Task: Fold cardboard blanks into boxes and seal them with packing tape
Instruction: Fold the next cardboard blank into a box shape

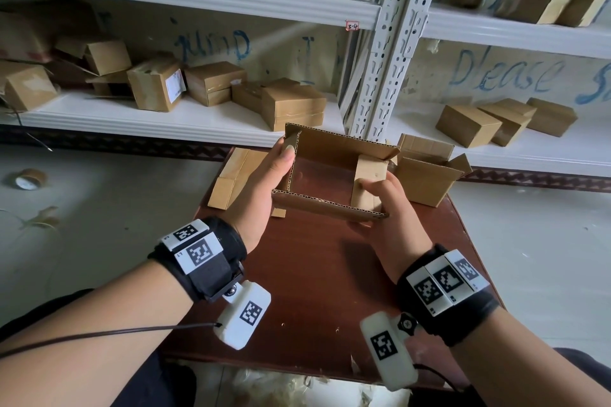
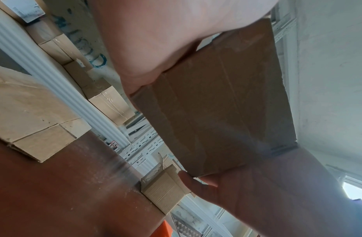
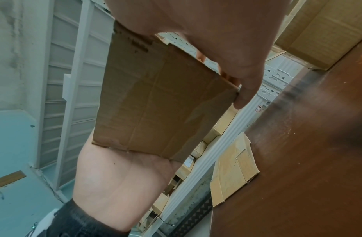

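Observation:
I hold a small brown cardboard box (image 1: pixel 330 172) with its open top facing me, a little above the dark red-brown table (image 1: pixel 314 291). My left hand (image 1: pixel 274 175) grips its left end, thumb over the left end flap. My right hand (image 1: pixel 383 201) grips the right end, thumb pressing the small right flap (image 1: pixel 370 168) inward. The long far flap stands up. The left wrist view shows the box's taped underside (image 2: pixel 216 104) between both palms. In the right wrist view, the box (image 3: pixel 161 99) hangs between my right hand (image 3: pixel 216 40) and my left palm (image 3: pixel 119 176).
Flat folded blanks (image 1: pixel 231 178) lie at the table's far left edge. An open-topped box (image 1: pixel 426 175) sits at the far right. White metal shelves (image 1: pixel 185 122) behind hold several boxes. A tape roll (image 1: pixel 28 179) lies on the floor at left.

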Tool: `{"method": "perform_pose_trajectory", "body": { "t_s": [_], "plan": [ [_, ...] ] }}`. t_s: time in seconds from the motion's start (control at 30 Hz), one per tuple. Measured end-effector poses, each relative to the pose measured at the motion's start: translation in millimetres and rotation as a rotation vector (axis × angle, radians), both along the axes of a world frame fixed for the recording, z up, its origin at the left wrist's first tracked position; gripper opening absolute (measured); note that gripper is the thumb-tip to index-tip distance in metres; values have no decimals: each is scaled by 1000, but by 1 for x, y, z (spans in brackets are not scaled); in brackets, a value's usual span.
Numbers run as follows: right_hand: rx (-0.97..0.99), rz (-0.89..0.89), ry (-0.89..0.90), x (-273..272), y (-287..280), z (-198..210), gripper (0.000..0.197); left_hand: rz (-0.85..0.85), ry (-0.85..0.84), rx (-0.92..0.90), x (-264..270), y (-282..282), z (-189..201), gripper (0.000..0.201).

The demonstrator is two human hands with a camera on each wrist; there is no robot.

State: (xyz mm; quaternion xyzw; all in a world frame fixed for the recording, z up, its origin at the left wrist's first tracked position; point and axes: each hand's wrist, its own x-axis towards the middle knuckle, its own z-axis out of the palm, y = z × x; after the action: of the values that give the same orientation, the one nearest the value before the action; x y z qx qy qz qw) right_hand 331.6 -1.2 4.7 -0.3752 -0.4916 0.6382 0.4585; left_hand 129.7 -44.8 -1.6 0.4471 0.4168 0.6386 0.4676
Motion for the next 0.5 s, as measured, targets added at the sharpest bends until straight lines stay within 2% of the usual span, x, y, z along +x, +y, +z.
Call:
{"method": "perform_pose_trajectory", "body": {
  "t_s": [0.1,0.23,0.5],
  "plan": [
    [0,-7,-16,0,1,-1,51,-4,13,18,0,-1,4,59],
    [1,-13,-42,-1,1,-2,51,1,54,29,1,-2,7,46],
    [9,-17,-28,-2,3,-5,41,21,41,8,5,-5,12,38]
  ]
}}
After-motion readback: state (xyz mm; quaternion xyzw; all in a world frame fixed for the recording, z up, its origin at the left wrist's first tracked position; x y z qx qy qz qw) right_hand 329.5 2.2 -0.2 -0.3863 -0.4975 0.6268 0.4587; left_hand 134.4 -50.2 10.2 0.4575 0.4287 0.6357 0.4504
